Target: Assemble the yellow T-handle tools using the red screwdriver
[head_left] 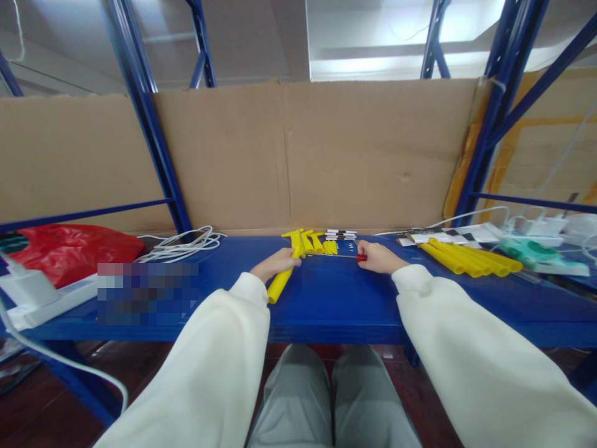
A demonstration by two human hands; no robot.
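We're seated at the blue shelf point(326, 305), both sleeves reaching to its back edge by the cardboard wall point(326, 155). Left hand point(273, 264) is curled shut round a yellow tube point(283, 277), which slants from the hand back toward the front edge, far end up near a loose cluster of yellow pieces point(310, 241). Right hand point(379, 257) is closed, pinching a red-handled tool point(360, 256) whose thin metal shaft point(332, 254) runs left, level, to the tube's far end; we can't tell if the tip is already inside the tube or just touching its mouth. Our read: we're mid-step, working the shaft into or through the tube end, not yet seated. The next move looks like it wants the tube held steady and the shaft kept in line with the bore, small push, no sideways load since the shaft is thin and would flex. More yellow tubes point(471, 258) lie in a bundle toward the right end of the shelf, well apart from the hands. Black-and-white strips point(340, 234) sit at the back edge just behind the shaft. White cables point(180, 246) and a red bag point(69, 249) are off toward the left end, white charger point(28, 289) at the far left
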